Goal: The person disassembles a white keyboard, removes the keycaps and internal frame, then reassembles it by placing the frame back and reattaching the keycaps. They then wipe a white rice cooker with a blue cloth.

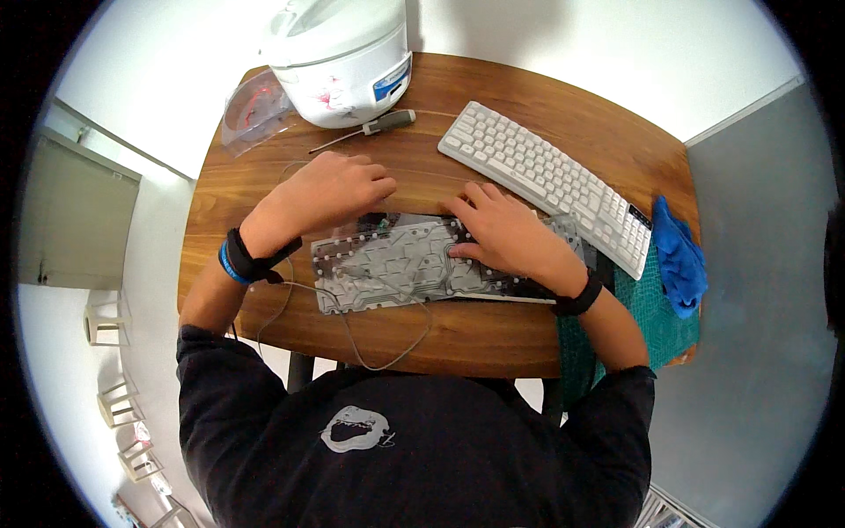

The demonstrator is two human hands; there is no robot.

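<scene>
An opened keyboard base (400, 264) lies across the front of the wooden table, its grey-white inner layer printed with traces and dotted with small white spots. Clear film seems to overlap its upper left part, by a small dark green circuit board (385, 224). My left hand (339, 187) hovers over the base's far left edge, fingers curled together; whatever is in them is hidden. Fingers apart, my right hand (506, 231) rests on the base's right half, thumb on the grey layer. A thin grey cable (352, 339) loops from the base's left side over the front edge.
A white keyboard (550, 180) with keycaps lies slanted at the far right. Behind my left hand are a screwdriver (387, 121), a white rice cooker (348, 79) and a clear plastic piece (255, 114). A blue cloth (676, 260) sits on a green mat (647, 304) at right.
</scene>
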